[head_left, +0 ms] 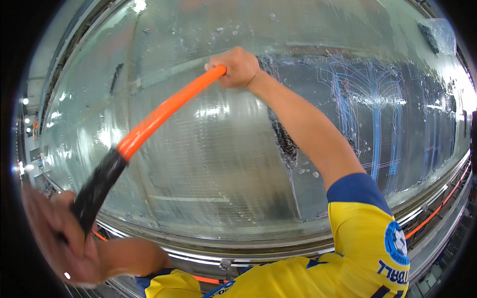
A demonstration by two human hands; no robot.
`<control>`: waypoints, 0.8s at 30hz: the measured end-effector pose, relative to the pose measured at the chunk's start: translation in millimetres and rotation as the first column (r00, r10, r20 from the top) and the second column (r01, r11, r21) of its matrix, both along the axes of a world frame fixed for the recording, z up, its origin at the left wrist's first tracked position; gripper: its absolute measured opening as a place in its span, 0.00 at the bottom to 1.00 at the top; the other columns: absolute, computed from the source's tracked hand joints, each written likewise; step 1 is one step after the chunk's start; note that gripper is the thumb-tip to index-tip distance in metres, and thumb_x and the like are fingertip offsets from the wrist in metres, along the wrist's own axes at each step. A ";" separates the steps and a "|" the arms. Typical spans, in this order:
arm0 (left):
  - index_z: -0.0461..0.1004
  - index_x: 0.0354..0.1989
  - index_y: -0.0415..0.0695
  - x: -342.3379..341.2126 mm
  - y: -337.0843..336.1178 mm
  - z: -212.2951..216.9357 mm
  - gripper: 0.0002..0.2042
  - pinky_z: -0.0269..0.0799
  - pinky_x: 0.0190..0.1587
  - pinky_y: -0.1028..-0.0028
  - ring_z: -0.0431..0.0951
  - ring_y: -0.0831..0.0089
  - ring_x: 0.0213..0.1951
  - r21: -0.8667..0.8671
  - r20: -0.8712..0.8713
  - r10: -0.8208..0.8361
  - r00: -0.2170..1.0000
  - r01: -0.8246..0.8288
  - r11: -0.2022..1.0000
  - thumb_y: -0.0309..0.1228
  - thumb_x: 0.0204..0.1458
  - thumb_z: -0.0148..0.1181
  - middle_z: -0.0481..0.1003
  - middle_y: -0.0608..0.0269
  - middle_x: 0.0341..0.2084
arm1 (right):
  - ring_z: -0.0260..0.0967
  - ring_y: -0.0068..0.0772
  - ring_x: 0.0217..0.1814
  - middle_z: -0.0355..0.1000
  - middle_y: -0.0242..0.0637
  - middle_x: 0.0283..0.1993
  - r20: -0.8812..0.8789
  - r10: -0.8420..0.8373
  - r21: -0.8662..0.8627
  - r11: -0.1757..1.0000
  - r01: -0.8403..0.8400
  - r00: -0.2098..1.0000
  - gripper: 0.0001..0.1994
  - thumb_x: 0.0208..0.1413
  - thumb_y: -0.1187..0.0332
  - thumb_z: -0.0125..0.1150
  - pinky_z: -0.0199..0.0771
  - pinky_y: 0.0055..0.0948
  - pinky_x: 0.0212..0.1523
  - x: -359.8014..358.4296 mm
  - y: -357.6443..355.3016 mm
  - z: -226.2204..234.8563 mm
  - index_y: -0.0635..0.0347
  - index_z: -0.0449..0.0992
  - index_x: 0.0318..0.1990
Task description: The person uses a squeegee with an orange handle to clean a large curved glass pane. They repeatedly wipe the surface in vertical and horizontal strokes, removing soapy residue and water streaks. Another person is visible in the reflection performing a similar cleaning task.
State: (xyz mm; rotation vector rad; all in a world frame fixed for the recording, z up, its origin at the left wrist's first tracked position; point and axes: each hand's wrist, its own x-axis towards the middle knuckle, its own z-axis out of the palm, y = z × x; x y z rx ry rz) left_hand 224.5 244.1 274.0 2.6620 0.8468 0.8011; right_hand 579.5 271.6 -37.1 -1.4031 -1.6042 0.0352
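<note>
An orange tube-like pole with a black sleeve at its near end slants across the left half of the view. My right hand is closed around its far orange end, with that arm stretched out over a wide wet sheet. At the lower left my left hand wraps the black end; part of it is smeared and close to the view's rim. Whatever lies beyond my right hand's grip is hidden. Right of my forearm, a dark panel with blue and purple lines shows on the wet surface.
Ragged dark patches run beside the dark panel. A clear crumpled piece lies at the far right corner. Metal rails edge the near side, with an orange line along them. Bright lights show at far left.
</note>
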 end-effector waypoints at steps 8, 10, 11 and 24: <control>0.67 0.21 0.39 46.4 -87.2 -59.1 0.17 0.49 0.19 0.80 0.58 0.87 0.15 -0.645 0.296 0.388 0.873 -0.117 0.756 0.30 0.66 0.50 0.63 0.72 0.12 | 0.73 0.43 0.30 0.73 0.33 0.23 0.197 0.171 0.000 0.985 -0.174 0.965 0.04 0.44 0.64 0.62 0.73 0.43 0.30 -1.7 27.6 -4.5 0.46 0.74 0.22; 0.68 0.21 0.38 -6.2 -123.6 -45.3 0.17 0.47 0.18 0.80 0.58 0.88 0.14 -0.673 0.255 0.446 0.858 -0.174 0.719 0.30 0.65 0.52 0.63 0.72 0.11 | 0.72 0.44 0.29 0.71 0.33 0.21 0.119 0.146 0.013 0.989 -0.149 0.982 0.07 0.45 0.65 0.63 0.72 0.44 0.29 -61.2 -21.0 -1.1 0.48 0.72 0.20; 0.69 0.21 0.38 -36.0 -143.2 -36.2 0.17 0.47 0.18 0.80 0.57 0.88 0.13 -0.678 0.249 0.441 0.862 -0.170 0.716 0.31 0.65 0.52 0.62 0.72 0.11 | 0.72 0.44 0.28 0.71 0.33 0.21 0.083 0.157 0.012 0.987 -0.158 0.984 0.08 0.46 0.65 0.63 0.72 0.44 0.29 -95.1 -46.8 3.1 0.49 0.71 0.20; 0.78 0.19 0.38 -196.4 -396.7 16.2 0.11 0.54 0.18 0.74 0.65 0.75 0.12 -0.683 0.004 0.190 0.982 -0.136 0.718 0.31 0.50 0.62 0.67 0.64 0.09 | 0.67 0.50 0.21 0.65 0.39 0.16 0.018 0.100 -0.154 0.983 -0.096 0.995 0.17 0.53 0.65 0.64 0.66 0.47 0.22 -244.7 -437.4 24.9 0.54 0.65 0.16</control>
